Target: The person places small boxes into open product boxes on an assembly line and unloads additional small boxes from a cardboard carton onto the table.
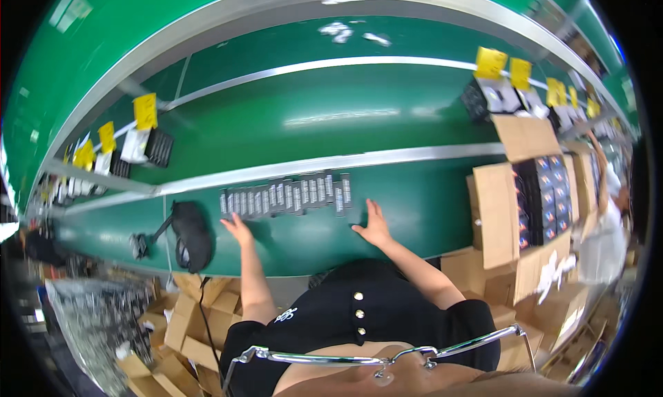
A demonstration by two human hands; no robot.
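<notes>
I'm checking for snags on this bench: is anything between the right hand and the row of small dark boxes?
Nothing visible stands in the way: only green benchtop shows between the right hand and the right end of the row of small dark boxes.

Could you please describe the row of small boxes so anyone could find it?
On the green table, look between the black bag and the open carton. The row of small boxes lies by the left hand: narrow, dark pieces side by side, unlike either bulky neighbour.
</notes>
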